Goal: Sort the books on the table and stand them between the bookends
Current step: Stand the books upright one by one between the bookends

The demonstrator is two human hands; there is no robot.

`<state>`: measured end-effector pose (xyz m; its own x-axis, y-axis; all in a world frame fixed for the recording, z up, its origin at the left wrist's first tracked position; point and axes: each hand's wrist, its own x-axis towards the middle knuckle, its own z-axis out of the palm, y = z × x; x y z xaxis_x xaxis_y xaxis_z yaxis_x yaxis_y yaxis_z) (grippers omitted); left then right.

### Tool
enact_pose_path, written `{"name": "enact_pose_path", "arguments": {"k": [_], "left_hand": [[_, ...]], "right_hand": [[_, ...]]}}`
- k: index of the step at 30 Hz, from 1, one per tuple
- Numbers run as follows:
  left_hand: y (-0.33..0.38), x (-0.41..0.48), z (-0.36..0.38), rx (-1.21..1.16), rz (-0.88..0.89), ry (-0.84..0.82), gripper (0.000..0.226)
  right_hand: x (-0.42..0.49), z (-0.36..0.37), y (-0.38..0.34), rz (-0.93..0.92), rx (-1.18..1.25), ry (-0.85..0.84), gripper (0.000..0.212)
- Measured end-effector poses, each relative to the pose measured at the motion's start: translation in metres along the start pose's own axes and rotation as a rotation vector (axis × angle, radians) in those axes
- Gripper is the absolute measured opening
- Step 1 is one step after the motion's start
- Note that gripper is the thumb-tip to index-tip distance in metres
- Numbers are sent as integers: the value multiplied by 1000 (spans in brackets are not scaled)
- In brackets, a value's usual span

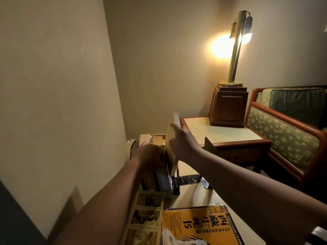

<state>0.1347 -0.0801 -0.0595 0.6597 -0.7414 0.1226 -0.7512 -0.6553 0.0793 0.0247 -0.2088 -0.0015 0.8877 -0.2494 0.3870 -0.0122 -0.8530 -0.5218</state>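
Note:
My right hand grips the top edge of a tall yellowish book that stands upright at the right end of a row of books. My left hand rests on top of the row, its fingers curled over the books next to the yellowish one. A black bookend stands further back to the right, and a black bookend base lies under the near end of the row. An orange book with large black characters lies flat on the table at the front. A tan book with picture panels lies beside it.
More books lean against the wall behind the row. A side table carries a wooden box with a lit brass lamp. A wooden sofa with green patterned cushions stands to the right. A shiny object lies on the table.

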Motion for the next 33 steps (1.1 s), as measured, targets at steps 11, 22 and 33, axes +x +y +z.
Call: {"name": "enact_pose_path", "arguments": {"k": [11, 22, 33], "left_hand": [[13, 3, -14, 124, -28, -48, 22], [7, 2, -11, 66, -9, -105, 92], [11, 6, -7, 186, 44, -133, 83]], "right_hand": [[-11, 46, 26, 59, -295, -138, 38], [-26, 63, 48, 387, 781, -253, 57], [-77, 103, 82, 364, 931, -334, 59]]}}
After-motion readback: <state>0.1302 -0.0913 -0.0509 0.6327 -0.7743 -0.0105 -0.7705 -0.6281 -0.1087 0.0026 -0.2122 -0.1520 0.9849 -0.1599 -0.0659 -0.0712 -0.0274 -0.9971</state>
